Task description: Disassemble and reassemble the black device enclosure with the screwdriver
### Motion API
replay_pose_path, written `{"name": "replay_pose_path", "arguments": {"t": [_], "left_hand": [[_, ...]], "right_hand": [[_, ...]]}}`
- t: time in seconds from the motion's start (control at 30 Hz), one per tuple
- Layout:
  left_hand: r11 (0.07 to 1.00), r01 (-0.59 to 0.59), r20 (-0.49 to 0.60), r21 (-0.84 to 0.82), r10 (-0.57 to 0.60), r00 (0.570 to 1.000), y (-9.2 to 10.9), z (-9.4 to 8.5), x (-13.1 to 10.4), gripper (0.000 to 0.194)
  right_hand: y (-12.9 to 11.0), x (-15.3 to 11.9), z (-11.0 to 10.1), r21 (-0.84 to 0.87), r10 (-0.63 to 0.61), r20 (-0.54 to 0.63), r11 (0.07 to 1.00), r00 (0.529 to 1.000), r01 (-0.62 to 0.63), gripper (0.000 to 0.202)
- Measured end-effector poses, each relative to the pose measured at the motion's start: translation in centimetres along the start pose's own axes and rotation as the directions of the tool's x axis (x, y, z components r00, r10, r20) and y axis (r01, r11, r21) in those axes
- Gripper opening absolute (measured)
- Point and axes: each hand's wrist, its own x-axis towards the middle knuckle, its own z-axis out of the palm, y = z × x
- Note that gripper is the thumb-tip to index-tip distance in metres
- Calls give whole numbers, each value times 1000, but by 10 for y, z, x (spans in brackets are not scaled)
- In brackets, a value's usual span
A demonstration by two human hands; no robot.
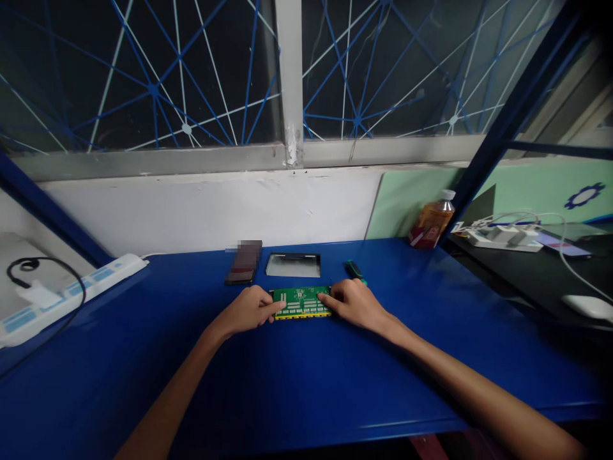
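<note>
Both hands grip a green circuit board [301, 301] with a yellow strip along its near edge, at the middle of the blue table. My left hand [251, 308] pinches its left end, thumb on the top face. On the right end, my right hand [352, 303] also has its thumb on top and its fingers curled at the side. Dark parts show at the board's far corners. Just beyond it lies a shallow rectangular tray-like case [293, 265] with a dark rim. A green and black handled tool [354, 270] rests beyond my right hand.
A dark phone [244, 263] lies behind my left hand. A white power strip [71, 297] with a black cable runs along the left. A bottle [432, 220] stands at the back right, near a blue post. Another power strip [505, 237] sits on the black desk [498, 275].
</note>
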Motion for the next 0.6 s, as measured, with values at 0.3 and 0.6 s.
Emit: {"name": "replay_pose_path", "arguments": {"t": [0.3,0.6], "left_hand": [[998,27,-3,48,-27,1000,5,1,-1,56],[999,39,24,29,-40,999,7,1,-2,52]], "right_hand": [[4,1,2,-32,16,42,999,999,-14,51],[3,1,-2,-7,23,70,1000,997,-22,49]]}}
